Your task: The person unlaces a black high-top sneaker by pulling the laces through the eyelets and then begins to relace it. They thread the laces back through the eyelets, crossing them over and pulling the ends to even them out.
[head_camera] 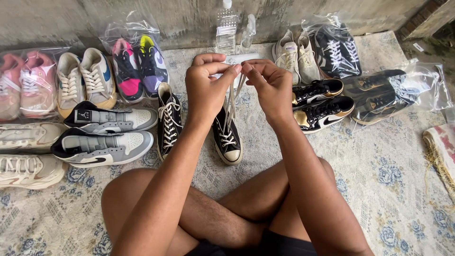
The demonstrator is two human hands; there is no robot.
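Pinching white laces (231, 102) between both raised hands, left hand (204, 86) and right hand (270, 85) fingertips meeting, black canvas sneaker (227, 137) just below them, matching sneaker (168, 121) beside the left forearm

Black canvas sneaker (227, 137): upper half hidden behind the left hand (204, 87) and forearm; only toe cap and lower lacing show. White laces (232, 102): ends hidden inside the pinched fingertips of both hands. Right hand (270, 85): palm turned away, unseen. Pink sneakers (21, 85): cut by the left edge and veiled by glare on their plastic bag. Cream sneakers (26, 151): heels cut by the left edge. Clear bottle (226, 26): top cut by the upper edge. Dark shoes in bag (388, 95): detail blurred by the wrinkled plastic. Fringed cloth (441, 147): cut by the right edge. White object behind the hands (239, 58): mostly hidden, kind unclear.
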